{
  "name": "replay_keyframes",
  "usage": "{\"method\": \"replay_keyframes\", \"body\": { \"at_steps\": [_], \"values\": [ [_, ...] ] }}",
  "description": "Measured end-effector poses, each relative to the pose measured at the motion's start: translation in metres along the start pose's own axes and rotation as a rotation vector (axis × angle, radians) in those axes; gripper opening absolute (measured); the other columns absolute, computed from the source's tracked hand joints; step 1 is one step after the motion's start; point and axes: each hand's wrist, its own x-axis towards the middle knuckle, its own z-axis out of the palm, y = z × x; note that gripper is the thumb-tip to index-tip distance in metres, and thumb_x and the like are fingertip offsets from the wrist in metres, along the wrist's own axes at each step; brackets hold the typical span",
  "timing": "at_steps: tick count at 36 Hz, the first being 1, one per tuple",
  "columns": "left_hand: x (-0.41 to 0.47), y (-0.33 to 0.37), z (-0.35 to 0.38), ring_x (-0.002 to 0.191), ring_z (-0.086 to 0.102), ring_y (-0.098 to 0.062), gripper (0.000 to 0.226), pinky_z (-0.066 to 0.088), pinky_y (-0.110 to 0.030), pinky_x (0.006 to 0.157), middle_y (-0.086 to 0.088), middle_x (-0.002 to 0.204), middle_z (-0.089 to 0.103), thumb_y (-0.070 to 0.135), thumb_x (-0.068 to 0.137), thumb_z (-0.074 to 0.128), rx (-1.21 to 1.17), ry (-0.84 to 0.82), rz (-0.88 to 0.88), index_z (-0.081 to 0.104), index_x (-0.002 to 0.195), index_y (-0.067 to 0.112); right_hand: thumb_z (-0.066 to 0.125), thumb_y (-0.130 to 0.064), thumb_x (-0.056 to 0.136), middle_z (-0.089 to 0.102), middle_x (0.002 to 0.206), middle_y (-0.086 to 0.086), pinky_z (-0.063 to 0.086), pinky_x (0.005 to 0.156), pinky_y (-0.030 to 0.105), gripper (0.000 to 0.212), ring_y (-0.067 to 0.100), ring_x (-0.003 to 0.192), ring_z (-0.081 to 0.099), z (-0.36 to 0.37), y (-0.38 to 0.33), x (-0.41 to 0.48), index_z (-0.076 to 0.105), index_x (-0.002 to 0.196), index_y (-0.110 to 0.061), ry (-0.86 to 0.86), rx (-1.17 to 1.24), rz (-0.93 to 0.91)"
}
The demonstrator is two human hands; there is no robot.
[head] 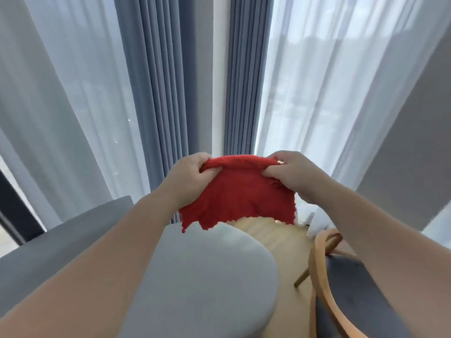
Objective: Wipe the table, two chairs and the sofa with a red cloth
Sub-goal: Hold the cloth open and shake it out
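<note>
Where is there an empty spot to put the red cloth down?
The rounded grey sofa arm right under the red cloth is bare. So is the wooden floor strip between it and the chair. It gets tight where the chair legs meet the curtains.

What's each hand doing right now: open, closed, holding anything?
Left hand: closed, grip pinching the top edge of the red cloth.
Right hand: closed, grip pinching the same cloth's top edge.

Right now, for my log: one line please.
left hand, right hand: grip red cloth | cloth: in air, off sofa
</note>
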Motion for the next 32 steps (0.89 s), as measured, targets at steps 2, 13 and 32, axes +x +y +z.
{"method": "replay_keyframes", "body": {
  "at_steps": [2,13,32],
  "values": [
    [0.0,0.02,-0.005,0.072,0.062,-0.011,0.022,0.049,-0.029,0.066,0.005,0.074,0.065,0.042,0.091,0.057,0.042,-0.047,0.044,0.065,0.08,0.024,0.066,-0.013,0.084,0.065,0.072,0.004,0.047,0.053,0.025,0.006,0.015,0.06,0.06,-0.02,-0.006,-0.027,0.067,0.089,-0.011,0.016,0.026,0.045],
    [-0.013,0.122,0.047,0.065,0.062,-0.011,0.023,0.049,-0.026,0.056,0.0,0.074,0.065,0.039,0.08,0.073,0.064,-0.501,0.194,0.063,0.076,0.019,0.056,-0.014,0.086,0.045,0.052,-0.005,0.032,0.058,0.028,0.031,0.015,0.059,0.042,-0.121,0.016,-0.175,0.052,0.056,-0.016,0.312,-0.11,0.217],
    [-0.158,0.396,0.26,0.058,0.056,-0.013,0.011,0.045,-0.026,0.053,-0.002,0.072,0.064,0.024,0.089,0.065,-0.508,-0.801,0.431,0.059,0.093,0.016,0.062,-0.035,0.092,0.069,0.093,0.003,0.051,0.062,0.03,0.009,0.02,0.083,0.067,-0.279,0.095,-0.546,0.065,0.096,-0.027,1.062,-0.067,0.404]
  ]
}}
